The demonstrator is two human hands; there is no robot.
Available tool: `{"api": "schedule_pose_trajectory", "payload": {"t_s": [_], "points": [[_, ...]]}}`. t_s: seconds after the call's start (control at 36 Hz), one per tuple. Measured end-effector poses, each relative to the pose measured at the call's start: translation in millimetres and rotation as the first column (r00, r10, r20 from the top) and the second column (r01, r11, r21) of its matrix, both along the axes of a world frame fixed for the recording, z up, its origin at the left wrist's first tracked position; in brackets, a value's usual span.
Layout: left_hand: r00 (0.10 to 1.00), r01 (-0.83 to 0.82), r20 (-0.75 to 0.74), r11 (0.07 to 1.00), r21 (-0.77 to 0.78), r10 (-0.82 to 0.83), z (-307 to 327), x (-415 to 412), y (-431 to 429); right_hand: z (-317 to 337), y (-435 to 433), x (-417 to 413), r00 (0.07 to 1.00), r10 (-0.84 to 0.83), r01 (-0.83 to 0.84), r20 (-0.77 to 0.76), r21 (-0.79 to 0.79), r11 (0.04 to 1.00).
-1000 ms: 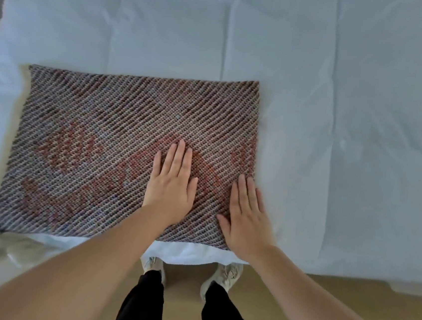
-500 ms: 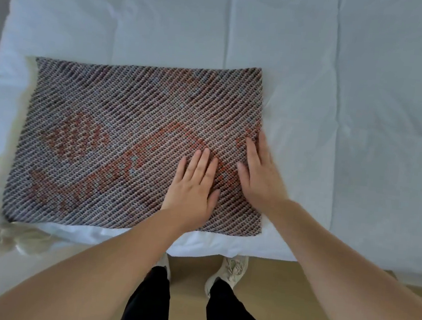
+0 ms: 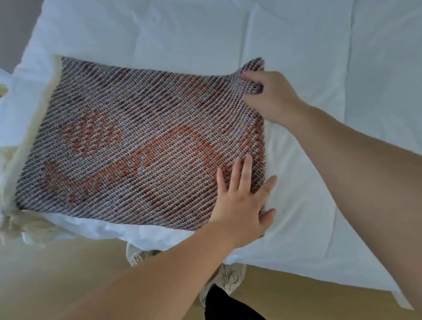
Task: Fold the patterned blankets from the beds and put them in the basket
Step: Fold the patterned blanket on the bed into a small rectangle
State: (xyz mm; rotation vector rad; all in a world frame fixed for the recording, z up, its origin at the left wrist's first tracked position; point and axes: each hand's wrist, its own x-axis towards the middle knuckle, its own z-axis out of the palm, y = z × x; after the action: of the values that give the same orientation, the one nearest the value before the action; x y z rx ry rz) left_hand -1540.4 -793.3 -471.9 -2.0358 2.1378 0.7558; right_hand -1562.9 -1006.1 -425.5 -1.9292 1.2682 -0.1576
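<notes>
We have the patterned blanket (image 3: 133, 146) lying as a flat, already folded rectangle on the white bed (image 3: 344, 69), at the bed's near left corner, with its cream fringe (image 3: 20, 220) spilling over the bed's left side. Half a second ago both our hands lay flat on the end of the blanket nearest the bed's middle, smoothing it. That has changed. Our right hand (image 3: 268, 95) has moved up the bed, away from the near edge, and now pinches the blanket's corner there, fingers curled over the cloth and the thumb hidden underneath. The corner is raised clear of the bed, and the weave bends up toward it. Our left hand (image 3: 241, 207) has slid toward the bed's near edge and rests with its fingers spread and straight on the blanket's corner there, the thumb reaching onto the white cover just beside it. We read this as smoothing finished and the next fold begun: one corner is lifted, the other is not yet gripped. The left hand probably has to take hold of its corner before that end can be carried across toward the bed's left side. With only one corner up, the layers could slide apart or the fold could go over crooked. No basket is visible from here, so putting the blanket away seems some way off.
</notes>
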Motion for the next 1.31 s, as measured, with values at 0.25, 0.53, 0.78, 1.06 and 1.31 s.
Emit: {"api": "schedule_pose_trajectory", "payload": {"t_s": [0.25, 0.53, 0.78, 1.06, 1.31], "points": [[0.902, -0.409, -0.149, 0.913, 0.004, 0.405, 59, 9, -11, 64, 15, 64, 0.994, 0.067, -0.075, -0.083, -0.103, 0.992], [0.802, -0.564, -0.247, 0.825, -0.014, 0.544, 109, 124, 45, 88, 44, 155, 0.99, 0.103, -0.107, -0.099, -0.04, 0.993], [0.76, -0.624, -0.232, 0.781, -0.005, 0.607, 85, 252, 94, 69, 88, 273, 0.979, 0.139, -0.157, -0.149, -0.121, 0.98], [0.742, -0.644, -0.253, 0.765, -0.008, 0.621, 58, 367, 122, 32, 114, 381, 0.978, 0.076, -0.109, -0.196, -0.164, 0.98], [0.763, -0.581, -0.301, 0.811, 0.069, 0.572, 18, 417, 126, -11, 125, 435, 0.91, 0.071, -0.157, -0.408, -0.183, 0.971]]}}
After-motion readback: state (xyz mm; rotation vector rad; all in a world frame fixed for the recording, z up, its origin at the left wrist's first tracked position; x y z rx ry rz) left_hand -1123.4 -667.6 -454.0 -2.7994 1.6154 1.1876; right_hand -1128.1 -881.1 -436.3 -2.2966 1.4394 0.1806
